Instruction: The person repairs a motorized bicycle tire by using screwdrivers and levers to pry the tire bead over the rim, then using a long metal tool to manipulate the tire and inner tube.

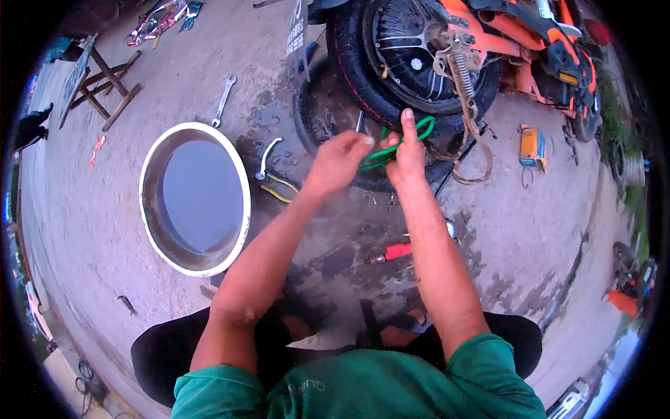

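Observation:
Both my hands are raised in front of the wheel, at a looped green cord (pixel 424 128). My right hand (pixel 407 152) is closed round it with the thumb pointing up, and a loop sticks out beyond the thumb. Pinched together at the cord's near-left part are the fingers of my left hand (pixel 338 162); their tips partly hide what they grip. Just beyond stands a black wheel (pixel 412 66) with a dark hub, attached to an orange two-wheeled vehicle (pixel 488 31). Beneath my hands, a loose black tyre (pixel 301 115) lies on the wet ground.
At left sits a round basin (pixel 192 127) of water with a wrench (pixel 223 101) beside its rim. Yellow-handled pliers (pixel 278 193) lie right of it. A red-handled tool (pixel 398 251) is near my right forearm. Farther out are a yellow-blue box (pixel 532 146) and a wooden stool (pixel 105 91).

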`<action>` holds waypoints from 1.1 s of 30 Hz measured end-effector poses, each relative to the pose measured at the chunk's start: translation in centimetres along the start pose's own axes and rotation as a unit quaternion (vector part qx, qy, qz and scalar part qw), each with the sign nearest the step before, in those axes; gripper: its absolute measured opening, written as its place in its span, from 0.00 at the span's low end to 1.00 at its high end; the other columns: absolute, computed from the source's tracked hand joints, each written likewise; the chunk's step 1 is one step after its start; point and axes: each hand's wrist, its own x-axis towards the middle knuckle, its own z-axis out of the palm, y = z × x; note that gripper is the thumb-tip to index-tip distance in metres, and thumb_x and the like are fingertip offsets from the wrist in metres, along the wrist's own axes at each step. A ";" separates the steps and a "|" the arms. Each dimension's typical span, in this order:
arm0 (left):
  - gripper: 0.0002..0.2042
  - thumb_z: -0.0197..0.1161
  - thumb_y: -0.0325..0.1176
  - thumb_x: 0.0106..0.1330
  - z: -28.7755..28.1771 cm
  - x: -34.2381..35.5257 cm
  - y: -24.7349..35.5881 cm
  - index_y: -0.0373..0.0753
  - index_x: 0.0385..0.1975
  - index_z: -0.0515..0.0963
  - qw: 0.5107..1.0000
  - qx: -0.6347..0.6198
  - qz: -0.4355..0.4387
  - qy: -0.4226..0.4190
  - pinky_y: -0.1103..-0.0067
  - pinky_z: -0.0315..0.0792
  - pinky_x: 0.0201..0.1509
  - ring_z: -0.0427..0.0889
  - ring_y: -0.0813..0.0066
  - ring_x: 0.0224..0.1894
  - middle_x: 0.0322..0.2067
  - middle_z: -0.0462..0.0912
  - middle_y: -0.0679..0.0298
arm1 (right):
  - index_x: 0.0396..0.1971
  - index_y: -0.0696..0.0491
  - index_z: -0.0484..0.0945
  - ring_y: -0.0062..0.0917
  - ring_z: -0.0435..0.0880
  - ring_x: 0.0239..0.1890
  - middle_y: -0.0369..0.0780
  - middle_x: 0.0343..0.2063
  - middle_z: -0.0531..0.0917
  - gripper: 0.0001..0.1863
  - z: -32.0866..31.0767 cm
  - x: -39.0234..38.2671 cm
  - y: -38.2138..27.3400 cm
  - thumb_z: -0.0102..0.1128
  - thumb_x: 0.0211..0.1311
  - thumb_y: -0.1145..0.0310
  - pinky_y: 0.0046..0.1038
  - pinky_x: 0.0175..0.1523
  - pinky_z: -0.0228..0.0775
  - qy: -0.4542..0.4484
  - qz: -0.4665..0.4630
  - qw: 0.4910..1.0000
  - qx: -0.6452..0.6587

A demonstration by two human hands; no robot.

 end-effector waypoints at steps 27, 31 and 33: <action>0.18 0.62 0.43 0.67 -12.9 15.6 -4.5 0.38 0.49 0.82 0.904 0.378 0.049 0.192 0.56 0.77 0.55 0.82 0.43 0.53 0.50 0.82 0.47 | 0.30 0.44 0.74 0.18 0.59 0.19 0.28 0.14 0.62 0.23 -1.3 1.2 -0.3 0.65 0.67 0.39 0.27 0.30 0.54 0.002 -0.001 1.000 -0.024; 0.17 0.65 0.42 0.65 -19.7 22.3 -12.2 0.36 0.47 0.81 0.842 0.436 0.215 0.235 0.56 0.79 0.52 0.83 0.42 0.50 0.50 0.82 0.46 | 0.35 0.46 0.76 0.17 0.60 0.19 0.27 0.14 0.62 0.23 1.4 0.0 1.2 0.64 0.68 0.39 0.26 0.30 0.56 -0.037 0.000 0.999 -0.027; 0.19 0.67 0.41 0.62 -15.1 24.6 -12.2 0.40 0.50 0.81 0.858 0.412 0.251 0.176 0.59 0.80 0.48 0.85 0.45 0.47 0.48 0.84 0.50 | 0.36 0.46 0.76 0.17 0.61 0.19 0.27 0.14 0.62 0.24 -1.2 0.9 0.1 0.63 0.68 0.38 0.25 0.31 0.57 -0.004 -0.031 0.998 -0.046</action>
